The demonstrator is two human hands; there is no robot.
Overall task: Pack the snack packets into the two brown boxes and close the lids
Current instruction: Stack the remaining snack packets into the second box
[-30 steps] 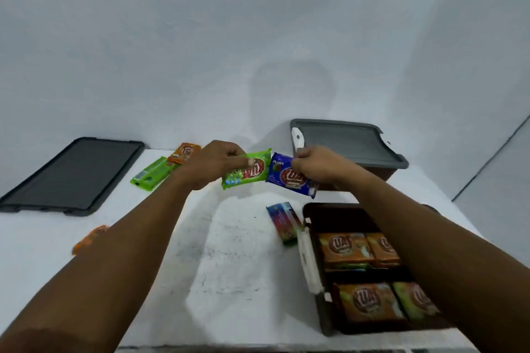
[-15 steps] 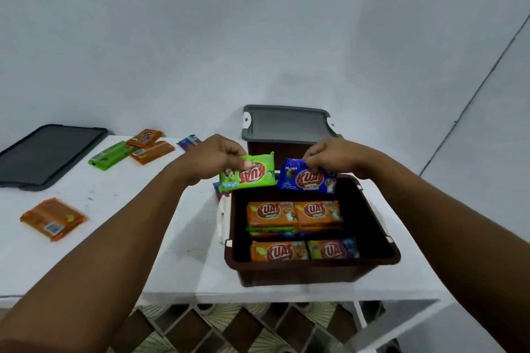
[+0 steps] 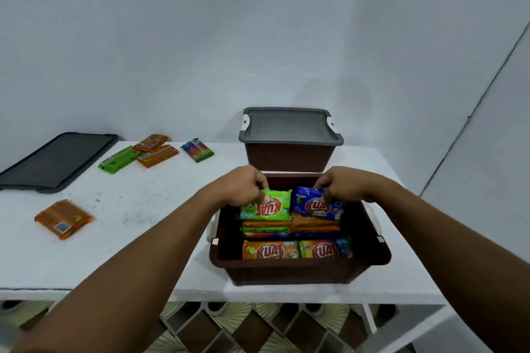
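Observation:
An open brown box [image 3: 298,272] sits at the table's near edge, holding several snack packets stacked in rows. My left hand [image 3: 246,188] pinches a green packet [image 3: 266,206] at the top of the far left stack. My right hand [image 3: 341,185] pinches a blue packet [image 3: 317,205] on the far right stack. Both packets are inside the box's rim. Behind it stands a second brown box [image 3: 289,156] closed by a grey lid [image 3: 289,125].
A dark grey lid [image 3: 54,160] lies flat at the table's far left. Loose packets lie on the white table [image 3: 137,238]: an orange one [image 3: 63,218] near left, a green one [image 3: 119,159], two orange ones [image 3: 156,152] and a multicoloured one [image 3: 198,150] at the back.
Both hands have carried the green and blue packets from above the table down into the open box, onto the far stacks. The camera has swung right and down.

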